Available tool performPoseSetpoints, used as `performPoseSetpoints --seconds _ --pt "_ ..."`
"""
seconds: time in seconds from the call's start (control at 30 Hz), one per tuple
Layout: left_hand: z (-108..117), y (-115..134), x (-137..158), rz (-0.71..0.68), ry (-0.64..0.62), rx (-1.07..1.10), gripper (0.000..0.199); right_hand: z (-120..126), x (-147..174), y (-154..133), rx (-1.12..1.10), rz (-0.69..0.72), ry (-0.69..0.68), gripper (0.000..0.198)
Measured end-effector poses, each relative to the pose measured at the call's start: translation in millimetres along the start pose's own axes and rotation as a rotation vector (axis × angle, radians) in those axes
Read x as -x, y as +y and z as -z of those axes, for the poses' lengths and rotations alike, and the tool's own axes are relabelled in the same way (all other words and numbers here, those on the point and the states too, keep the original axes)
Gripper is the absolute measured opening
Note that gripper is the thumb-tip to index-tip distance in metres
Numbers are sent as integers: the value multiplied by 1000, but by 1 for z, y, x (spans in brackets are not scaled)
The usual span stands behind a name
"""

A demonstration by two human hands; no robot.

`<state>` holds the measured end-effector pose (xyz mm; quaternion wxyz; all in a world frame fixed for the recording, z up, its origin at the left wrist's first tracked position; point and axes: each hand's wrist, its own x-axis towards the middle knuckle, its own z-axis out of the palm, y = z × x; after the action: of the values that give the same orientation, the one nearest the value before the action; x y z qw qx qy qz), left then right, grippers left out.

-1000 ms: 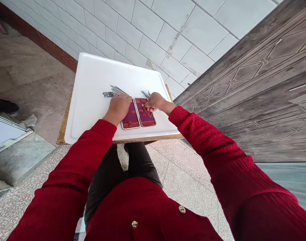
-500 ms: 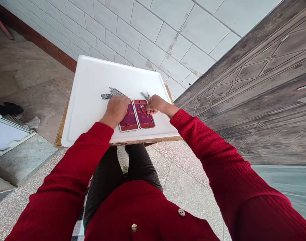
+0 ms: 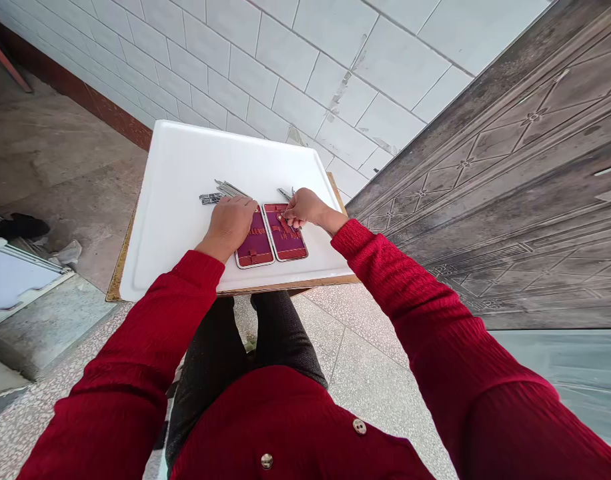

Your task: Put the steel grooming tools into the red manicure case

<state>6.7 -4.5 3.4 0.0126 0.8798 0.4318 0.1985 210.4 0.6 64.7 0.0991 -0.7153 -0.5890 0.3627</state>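
Although little has changed and the work at the red strap (image 3: 284, 225) seems unfinished, the right hand (image 3: 305, 208) still bends over the open case (image 3: 243, 245), by the white tray's (image 3: 210, 147) near edge; its grip I cannot tell. The left hand (image 3: 230, 225), apart, lies on the case, its hold unclear, partly hiding metal tools (image 3: 230, 189).

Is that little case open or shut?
Open. The case lies spread on the white tray, the purple lining of both halves showing.

You have two hands (image 3: 230, 223), one open case (image 3: 253, 245) with two halves, two short metal pieces (image 3: 210, 199) and one bench (image 3: 185, 160); the slim tools (image 3: 231, 189) are too crowded for counting.
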Motion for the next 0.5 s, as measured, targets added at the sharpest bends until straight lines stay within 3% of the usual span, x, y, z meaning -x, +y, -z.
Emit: performPoseSetpoints --seconds 0.13,0.33,0.5 --pt "0 0 0 -8 19 27 41 0 -15 -2 136 13 -17 20" --pt "-4 -2 0 -6 34 65 41 -5 -34 -11 528 79 -44 16" --pt "-5 -3 0 -2 35 78 42 -6 -19 -22 424 -22 -39 19"
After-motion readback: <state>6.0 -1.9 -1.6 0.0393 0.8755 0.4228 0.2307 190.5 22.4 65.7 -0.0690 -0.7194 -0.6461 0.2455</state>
